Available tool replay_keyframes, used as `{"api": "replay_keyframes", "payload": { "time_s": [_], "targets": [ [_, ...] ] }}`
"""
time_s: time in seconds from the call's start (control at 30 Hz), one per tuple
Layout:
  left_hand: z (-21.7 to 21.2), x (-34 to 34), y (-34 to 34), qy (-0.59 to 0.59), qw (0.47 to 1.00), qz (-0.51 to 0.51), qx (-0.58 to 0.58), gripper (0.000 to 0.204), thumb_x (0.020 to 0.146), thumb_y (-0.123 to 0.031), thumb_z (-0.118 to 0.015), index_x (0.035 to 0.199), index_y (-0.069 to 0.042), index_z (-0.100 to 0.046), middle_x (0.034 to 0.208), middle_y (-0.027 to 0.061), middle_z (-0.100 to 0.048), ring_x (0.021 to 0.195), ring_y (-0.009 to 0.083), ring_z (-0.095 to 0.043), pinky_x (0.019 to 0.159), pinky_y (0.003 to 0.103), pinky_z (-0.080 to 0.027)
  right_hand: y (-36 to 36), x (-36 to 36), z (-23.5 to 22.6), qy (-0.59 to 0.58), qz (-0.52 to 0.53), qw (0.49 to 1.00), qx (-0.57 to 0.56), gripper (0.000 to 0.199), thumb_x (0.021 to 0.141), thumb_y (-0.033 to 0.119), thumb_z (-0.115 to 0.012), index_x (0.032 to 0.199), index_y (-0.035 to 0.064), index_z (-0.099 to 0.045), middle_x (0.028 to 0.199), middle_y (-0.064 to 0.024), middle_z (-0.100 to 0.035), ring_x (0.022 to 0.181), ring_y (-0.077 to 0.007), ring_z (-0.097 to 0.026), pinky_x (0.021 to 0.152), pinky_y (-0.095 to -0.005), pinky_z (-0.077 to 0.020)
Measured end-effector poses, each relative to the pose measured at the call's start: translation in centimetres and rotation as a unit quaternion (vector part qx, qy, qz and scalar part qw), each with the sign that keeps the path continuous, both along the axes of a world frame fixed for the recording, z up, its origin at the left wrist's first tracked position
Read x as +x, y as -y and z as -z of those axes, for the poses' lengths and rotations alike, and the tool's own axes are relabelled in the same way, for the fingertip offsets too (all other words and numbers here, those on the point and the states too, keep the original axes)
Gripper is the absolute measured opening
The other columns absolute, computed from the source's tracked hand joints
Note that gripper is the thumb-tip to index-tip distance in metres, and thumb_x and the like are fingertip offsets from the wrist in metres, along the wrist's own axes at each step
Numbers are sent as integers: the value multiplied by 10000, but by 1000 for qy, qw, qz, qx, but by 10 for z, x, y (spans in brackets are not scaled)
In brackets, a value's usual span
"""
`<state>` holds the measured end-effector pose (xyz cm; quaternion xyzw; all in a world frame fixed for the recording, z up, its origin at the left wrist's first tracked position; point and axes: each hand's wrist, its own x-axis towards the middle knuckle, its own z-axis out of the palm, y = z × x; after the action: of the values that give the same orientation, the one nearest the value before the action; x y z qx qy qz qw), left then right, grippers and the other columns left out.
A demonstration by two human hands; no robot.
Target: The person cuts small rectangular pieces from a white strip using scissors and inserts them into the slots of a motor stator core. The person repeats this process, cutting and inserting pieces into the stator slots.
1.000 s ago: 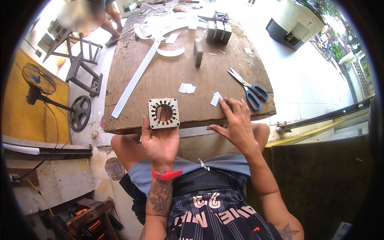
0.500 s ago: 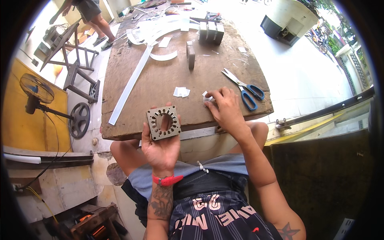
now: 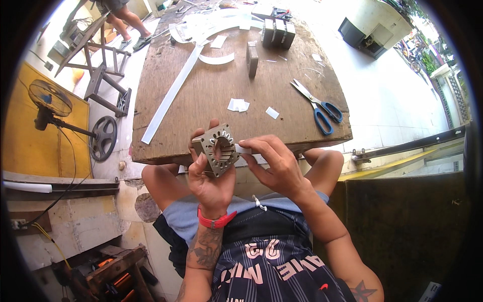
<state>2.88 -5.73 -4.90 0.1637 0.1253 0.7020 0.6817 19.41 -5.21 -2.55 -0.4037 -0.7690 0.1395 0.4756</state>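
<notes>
My left hand grips a square metal stator core from below, over the near table edge. The core is tilted, and slots ring its round central hole; pale liners show in some upper slots. Between the thumb and fingers of my right hand is a small white insulation slip, close against the core's right side. On the table beyond lie a little pile of white slips and one single slip. Blue-handled scissors rest open-bladed at the right.
Another core stands on edge mid-table, with a row of several cores behind. A long white strip and a curved strip lie at left. A person's legs show far left. A fan stands left of the table.
My right hand has picked a white slip off the table and brought it left and nearer, to the core. My left hand has turned and tilted the core. The view has shifted slightly.
</notes>
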Motion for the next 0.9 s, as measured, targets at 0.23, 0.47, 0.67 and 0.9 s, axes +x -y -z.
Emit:
{"api": "replay_keyframes", "payload": {
  "time_s": [0.23,0.47,0.67,0.9],
  "targets": [
    [-6,6,5,-66,997,-13,33,601,948,-189,-564,1523,-119,-403,1651,188,-376,1436,283,-496,1191,439,-445,-6,-4,2,38,19,998,48,342,813,29,-811,1133,59,-694,1033,-92,-682,937,-289,-677,811,-395,-582],
    [-5,4,4,-84,995,-20,41,602,952,-195,-566,1524,-122,-397,1647,187,-377,1436,280,-498,1189,431,-448,-2,1,1,103,-3,994,44,431,794,-10,-751,1212,91,-724,1077,-82,-657,976,-280,-679,813,-388,-602],
    [-9,5,5,-69,997,-25,22,594,954,-214,-574,1517,-122,-409,1632,188,-395,1409,272,-516,1175,428,-457,-1,-7,8,34,2,999,39,426,829,-33,-760,1234,93,-736,1094,-98,-650,985,-282,-678,803,-385,-603],
    [-14,10,7,-47,998,-29,20,590,960,-228,-573,1518,-121,-413,1633,184,-398,1391,273,-526,1152,435,-464,2,-18,21,-56,44,997,19,382,869,-44,-778,1227,80,-731,1084,-112,-643,961,-284,-669,798,-384,-585]
  ]
}}
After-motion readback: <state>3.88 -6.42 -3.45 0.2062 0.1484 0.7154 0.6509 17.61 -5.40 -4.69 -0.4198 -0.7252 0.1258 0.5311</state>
